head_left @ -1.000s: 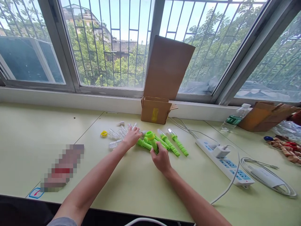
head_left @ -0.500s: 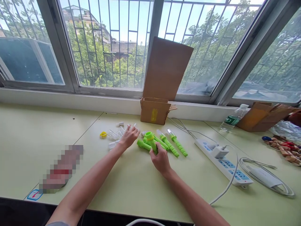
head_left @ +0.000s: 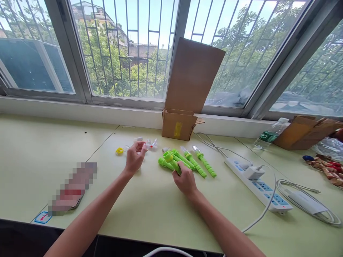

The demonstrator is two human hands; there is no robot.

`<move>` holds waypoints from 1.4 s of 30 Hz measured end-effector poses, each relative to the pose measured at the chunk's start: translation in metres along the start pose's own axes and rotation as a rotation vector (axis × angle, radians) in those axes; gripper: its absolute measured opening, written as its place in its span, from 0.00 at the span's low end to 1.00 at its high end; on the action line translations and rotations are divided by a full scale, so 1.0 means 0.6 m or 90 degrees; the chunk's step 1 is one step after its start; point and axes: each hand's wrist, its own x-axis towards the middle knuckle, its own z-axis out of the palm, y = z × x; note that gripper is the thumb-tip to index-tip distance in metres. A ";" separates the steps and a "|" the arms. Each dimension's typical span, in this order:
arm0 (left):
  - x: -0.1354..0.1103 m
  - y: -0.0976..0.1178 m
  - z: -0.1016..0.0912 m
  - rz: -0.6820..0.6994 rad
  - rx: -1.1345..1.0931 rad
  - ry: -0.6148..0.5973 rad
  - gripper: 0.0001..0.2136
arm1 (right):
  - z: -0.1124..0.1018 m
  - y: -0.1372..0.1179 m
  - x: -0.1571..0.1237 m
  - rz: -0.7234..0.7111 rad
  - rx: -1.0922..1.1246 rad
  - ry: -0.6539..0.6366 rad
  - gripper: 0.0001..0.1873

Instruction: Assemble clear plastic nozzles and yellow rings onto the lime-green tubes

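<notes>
My right hand (head_left: 186,181) is wrapped round a green plastic tube (head_left: 169,159) with a yellow ring near its open wide end, which tilts up to the left. My left hand (head_left: 135,159) is closed, thumb and forefinger pinching a small white piece with a red spot (head_left: 149,145). Clear plastic caps (head_left: 154,142) lie behind and partly under my left hand. Beside the right hand lie more green tubes (head_left: 182,159). Two green sticks with clear tops (head_left: 205,161) rest to their right. A yellow ring (head_left: 119,151) sits left of the caps.
A cardboard box (head_left: 177,125) stands against the sill, its flap upright. To the right lie a power strip (head_left: 258,187) with cables, a coiled charger (head_left: 305,201) and a water bottle (head_left: 270,135). A blurred phone-like object (head_left: 73,189) lies at the left.
My left hand has drawn back from the clear caps, toward me and left, now with the small white piece between its fingers. My right hand still holds the green tube.
</notes>
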 end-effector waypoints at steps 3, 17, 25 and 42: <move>-0.010 -0.005 0.003 -0.052 -0.089 -0.020 0.12 | 0.001 0.002 -0.001 0.001 -0.039 -0.020 0.09; -0.027 0.003 0.009 -0.088 -0.161 -0.096 0.13 | -0.005 -0.005 -0.005 -0.039 -0.108 -0.065 0.11; -0.041 -0.001 0.020 -0.102 -0.189 -0.172 0.15 | -0.001 0.000 -0.008 -0.072 -0.103 -0.052 0.14; -0.039 -0.017 0.021 -0.149 -0.229 -0.183 0.17 | 0.010 0.009 -0.018 -0.209 0.004 -0.002 0.12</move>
